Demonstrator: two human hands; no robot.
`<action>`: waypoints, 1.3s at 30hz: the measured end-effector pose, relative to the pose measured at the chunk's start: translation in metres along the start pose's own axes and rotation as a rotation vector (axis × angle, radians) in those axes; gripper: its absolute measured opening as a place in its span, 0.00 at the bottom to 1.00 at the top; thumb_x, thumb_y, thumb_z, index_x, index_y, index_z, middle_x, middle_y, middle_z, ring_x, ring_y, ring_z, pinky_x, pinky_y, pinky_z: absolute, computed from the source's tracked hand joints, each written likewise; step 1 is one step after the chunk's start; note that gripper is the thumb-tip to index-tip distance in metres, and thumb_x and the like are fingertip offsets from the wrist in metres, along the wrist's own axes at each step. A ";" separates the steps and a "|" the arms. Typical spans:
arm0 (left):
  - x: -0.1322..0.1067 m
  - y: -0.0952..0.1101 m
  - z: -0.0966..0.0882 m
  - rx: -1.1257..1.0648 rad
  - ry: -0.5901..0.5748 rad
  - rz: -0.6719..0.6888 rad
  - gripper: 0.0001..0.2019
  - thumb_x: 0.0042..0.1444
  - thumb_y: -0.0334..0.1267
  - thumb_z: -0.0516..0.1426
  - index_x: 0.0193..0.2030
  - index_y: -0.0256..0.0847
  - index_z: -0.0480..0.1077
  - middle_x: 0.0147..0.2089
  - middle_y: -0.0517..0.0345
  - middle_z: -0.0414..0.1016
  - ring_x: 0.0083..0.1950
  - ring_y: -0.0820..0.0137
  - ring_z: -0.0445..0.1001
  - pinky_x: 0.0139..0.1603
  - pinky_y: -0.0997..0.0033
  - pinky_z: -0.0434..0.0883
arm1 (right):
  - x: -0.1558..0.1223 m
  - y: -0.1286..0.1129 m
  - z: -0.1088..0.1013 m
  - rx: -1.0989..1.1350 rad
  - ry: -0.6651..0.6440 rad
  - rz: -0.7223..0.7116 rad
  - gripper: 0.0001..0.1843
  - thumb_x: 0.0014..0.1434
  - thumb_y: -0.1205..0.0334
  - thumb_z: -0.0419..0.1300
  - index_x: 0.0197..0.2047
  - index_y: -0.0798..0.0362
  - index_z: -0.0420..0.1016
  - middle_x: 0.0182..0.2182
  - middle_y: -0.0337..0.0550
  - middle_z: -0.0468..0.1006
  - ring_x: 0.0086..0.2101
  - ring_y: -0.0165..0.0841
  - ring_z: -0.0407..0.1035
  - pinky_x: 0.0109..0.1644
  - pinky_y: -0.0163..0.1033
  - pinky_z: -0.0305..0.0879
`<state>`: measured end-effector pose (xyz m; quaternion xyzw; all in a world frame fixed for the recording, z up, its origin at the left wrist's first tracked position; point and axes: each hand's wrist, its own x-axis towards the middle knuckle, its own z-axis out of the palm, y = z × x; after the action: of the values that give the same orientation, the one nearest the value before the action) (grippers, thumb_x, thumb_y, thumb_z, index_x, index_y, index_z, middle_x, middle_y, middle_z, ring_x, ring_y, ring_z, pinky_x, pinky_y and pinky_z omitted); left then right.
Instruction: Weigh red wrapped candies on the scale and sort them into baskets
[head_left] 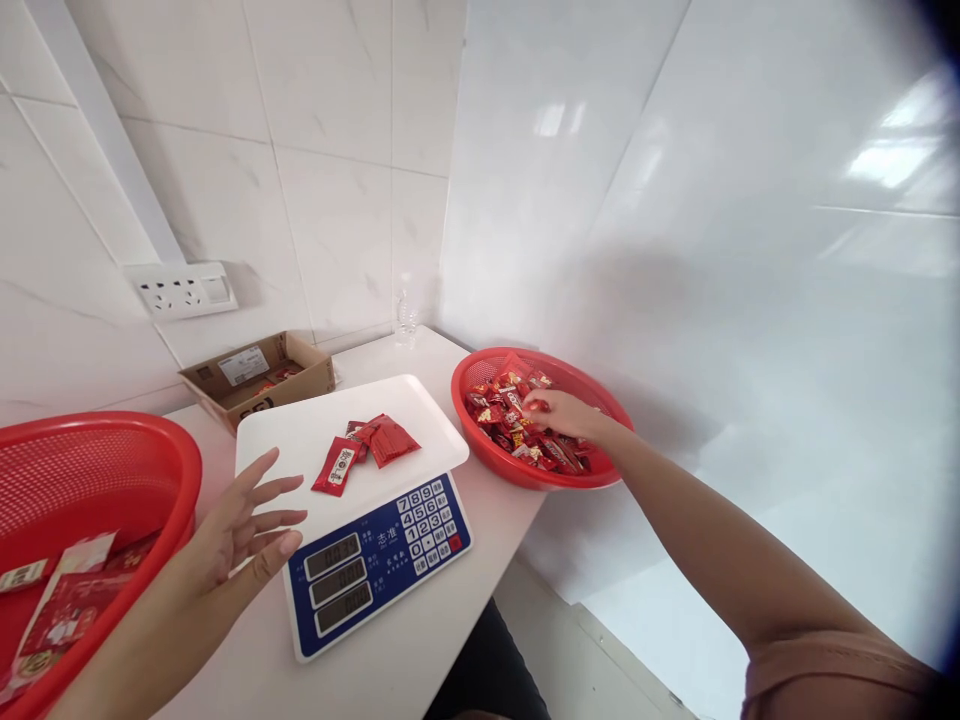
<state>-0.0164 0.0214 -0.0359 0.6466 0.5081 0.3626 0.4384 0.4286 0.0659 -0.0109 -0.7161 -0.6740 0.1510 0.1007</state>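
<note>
A digital scale (pixel 375 560) with a white weighing tray (pixel 300 430) stands on the white counter. A few small red snack packets (pixel 367 445) lie on the tray. My left hand (pixel 240 525) hovers open beside the scale's left edge, fingers spread, holding nothing. My right hand (pixel 562 412) reaches into a red basket (pixel 480 365) full of red packets (pixel 517 420), fingers closed among them on what looks like one packet.
A second red basket (pixel 97 450) with larger red and white pouches stands at the near left. An open cardboard box (pixel 259 375) sits at the back by the tiled wall. A wall socket (pixel 180 290) is above it. A small clear bottle (pixel 406 318) stands in the corner.
</note>
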 end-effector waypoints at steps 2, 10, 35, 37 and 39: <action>0.000 0.001 0.001 0.016 -0.002 0.002 0.34 0.54 0.54 0.57 0.65 0.66 0.47 0.62 0.55 0.63 0.55 0.60 0.73 0.50 0.57 0.76 | -0.001 -0.005 0.012 0.008 -0.060 -0.030 0.07 0.55 0.57 0.59 0.36 0.49 0.74 0.34 0.40 0.79 0.33 0.34 0.72 0.37 0.35 0.64; -0.008 0.009 0.002 0.074 -0.040 0.008 0.33 0.55 0.54 0.55 0.66 0.63 0.48 0.59 0.54 0.68 0.56 0.59 0.71 0.52 0.56 0.75 | 0.009 -0.008 0.038 0.042 0.067 0.018 0.10 0.46 0.75 0.55 0.29 0.51 0.71 0.29 0.38 0.76 0.30 0.32 0.69 0.33 0.32 0.59; -0.014 0.043 -0.007 -0.167 0.418 0.107 0.24 0.51 0.53 0.60 0.53 0.47 0.67 0.44 0.53 0.77 0.51 0.62 0.74 0.52 0.60 0.73 | -0.028 -0.181 0.092 0.543 0.208 -0.511 0.09 0.51 0.72 0.52 0.33 0.48 0.67 0.37 0.39 0.72 0.38 0.33 0.68 0.43 0.40 0.64; -0.014 0.044 -0.008 -0.186 0.429 0.113 0.23 0.51 0.52 0.60 0.52 0.47 0.67 0.44 0.54 0.77 0.50 0.63 0.74 0.51 0.61 0.73 | -0.026 -0.180 0.088 0.534 0.256 -0.458 0.06 0.53 0.69 0.54 0.34 0.48 0.66 0.36 0.40 0.72 0.38 0.34 0.68 0.43 0.40 0.64; -0.014 0.044 -0.008 -0.187 0.424 0.118 0.22 0.52 0.51 0.60 0.52 0.47 0.68 0.43 0.54 0.77 0.49 0.63 0.74 0.51 0.62 0.73 | -0.023 -0.178 0.084 0.497 0.269 -0.389 0.03 0.55 0.63 0.57 0.36 0.49 0.67 0.35 0.40 0.73 0.37 0.35 0.68 0.42 0.40 0.63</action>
<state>-0.0117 0.0051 0.0081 0.5410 0.5142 0.5611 0.3579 0.2316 0.0503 -0.0251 -0.5413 -0.7213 0.1928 0.3869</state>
